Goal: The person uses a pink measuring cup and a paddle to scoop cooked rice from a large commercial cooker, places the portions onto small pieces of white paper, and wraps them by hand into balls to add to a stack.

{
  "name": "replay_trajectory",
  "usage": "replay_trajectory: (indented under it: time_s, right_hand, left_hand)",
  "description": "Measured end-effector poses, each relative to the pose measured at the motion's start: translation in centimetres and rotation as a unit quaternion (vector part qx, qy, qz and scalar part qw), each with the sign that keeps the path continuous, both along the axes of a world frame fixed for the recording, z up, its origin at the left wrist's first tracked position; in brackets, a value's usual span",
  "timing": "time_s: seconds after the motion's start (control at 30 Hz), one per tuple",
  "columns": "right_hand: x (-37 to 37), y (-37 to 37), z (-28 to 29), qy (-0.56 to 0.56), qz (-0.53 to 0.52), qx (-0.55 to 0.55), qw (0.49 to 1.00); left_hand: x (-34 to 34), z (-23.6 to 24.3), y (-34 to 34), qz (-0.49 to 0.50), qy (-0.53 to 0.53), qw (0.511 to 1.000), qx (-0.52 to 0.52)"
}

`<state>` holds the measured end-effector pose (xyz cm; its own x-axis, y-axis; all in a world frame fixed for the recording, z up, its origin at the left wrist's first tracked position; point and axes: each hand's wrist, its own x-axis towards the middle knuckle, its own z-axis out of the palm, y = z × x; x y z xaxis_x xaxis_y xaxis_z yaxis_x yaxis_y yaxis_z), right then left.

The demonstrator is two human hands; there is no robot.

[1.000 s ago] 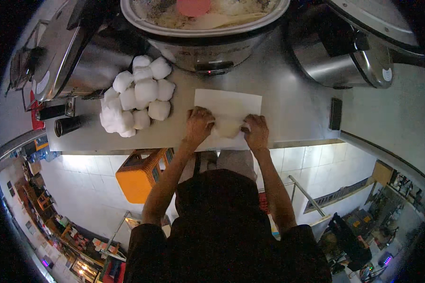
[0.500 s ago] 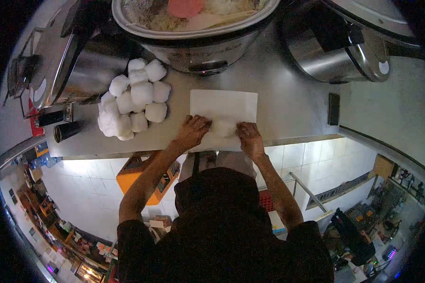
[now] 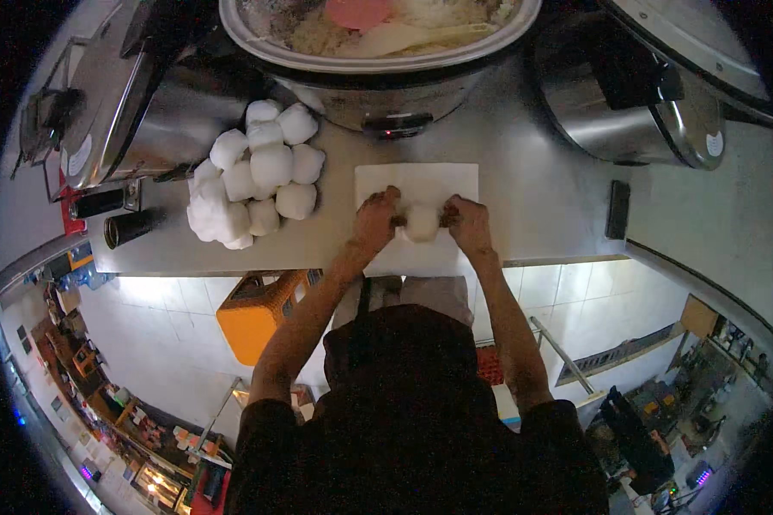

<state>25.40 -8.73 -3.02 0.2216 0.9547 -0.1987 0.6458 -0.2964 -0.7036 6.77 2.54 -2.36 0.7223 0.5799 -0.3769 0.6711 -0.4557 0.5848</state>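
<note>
A pale rounded lump (image 3: 422,223) rests on a white paper sheet (image 3: 451,178) at the near edge of the metal counter. My left hand (image 3: 375,221) is at the lump's left side, fingers curled together. On the opposite side my right hand (image 3: 469,227) is curled with its fingertips close to the lump. Whether the fingers pinch a wrapping, the sheet or the lump itself is too small to make out. Farther left lies a pile of white rounded bundles (image 3: 270,166), several of them stacked.
Behind the sheet stands a large open cooker (image 3: 352,90) of rice-like food, with a pink flat tool (image 3: 358,10) and a pale paddle (image 3: 391,39) inside. Steel pots flank it, left (image 3: 167,120) and right (image 3: 605,120). A black cylinder (image 3: 129,228) lies near the left edge.
Both hands have moved away from me over the sheet. The lump between them looks rounder and more compact. The whole view has shifted slightly.
</note>
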Motion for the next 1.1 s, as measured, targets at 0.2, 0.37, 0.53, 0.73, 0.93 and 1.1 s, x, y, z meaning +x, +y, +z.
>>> replay_trajectory:
  time_s: [0.2, 0.37, 0.53, 0.73, 0.93, 1.1]
  right_hand:
    - [-0.4, 0.1, -0.6, -0.092, 0.012, 0.075, 0.993]
    - [1.9, 2.0, 5.9, 0.342, 0.023, -0.071, 0.937]
    - [1.0, 4.6, 6.2, 0.502, 0.121, -0.049, 0.855]
    - [-2.3, 4.7, 10.4, 0.489, -0.001, -0.113, 0.865]
    - [-8.5, 4.1, 14.2, 0.313, -0.074, 0.023, 0.946]
    - [-9.5, 4.7, 14.3, 0.405, -0.063, 0.017, 0.912]
  left_hand:
    - [0.1, -1.5, -0.1, -0.059, -0.171, 0.955, 0.236]
    - [-1.7, 3.8, 0.9, 0.078, -0.266, 0.915, -0.293]
    - [-2.0, 7.2, 0.6, 0.072, -0.336, 0.892, -0.295]
    - [-6.1, 8.0, -0.4, 0.217, -0.331, 0.896, -0.202]
    - [-4.6, 9.9, -3.6, 0.361, -0.288, 0.884, -0.072]
    - [-4.7, 6.7, -5.8, 0.415, -0.445, 0.718, -0.338]
